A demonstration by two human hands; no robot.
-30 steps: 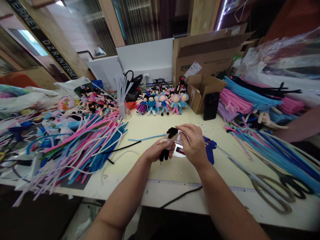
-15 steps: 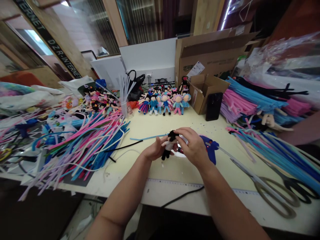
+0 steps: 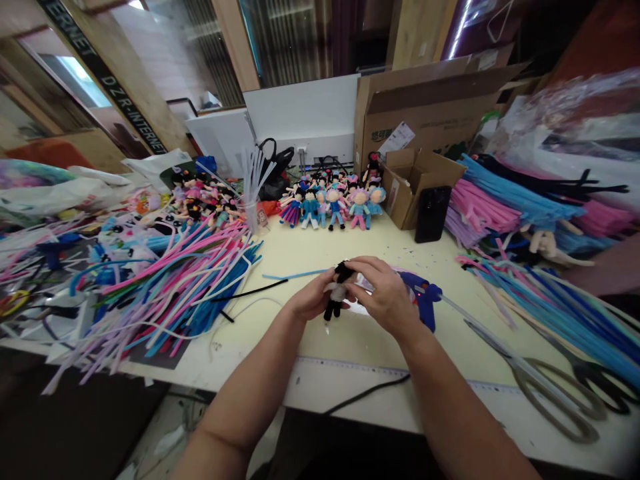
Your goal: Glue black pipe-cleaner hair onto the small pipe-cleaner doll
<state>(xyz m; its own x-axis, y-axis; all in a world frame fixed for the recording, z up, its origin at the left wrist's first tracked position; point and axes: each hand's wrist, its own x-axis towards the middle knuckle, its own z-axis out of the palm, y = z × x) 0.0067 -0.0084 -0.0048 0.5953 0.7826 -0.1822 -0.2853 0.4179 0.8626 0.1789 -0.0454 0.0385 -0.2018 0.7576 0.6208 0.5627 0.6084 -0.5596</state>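
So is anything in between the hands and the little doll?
No. Both hands already hold the little doll: the left hand and right hand touch it directly, above the table, with nothing between.

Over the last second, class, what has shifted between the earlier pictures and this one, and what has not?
Little changed. Both hands keep hold of the small black-haired doll: the left hand grips its body, while the right hand has slid its fingers further over the doll's head. The camera view drifted slightly. The blue glue gun, the scissors, the row of finished dolls and the pipe cleaner pile lie as before.
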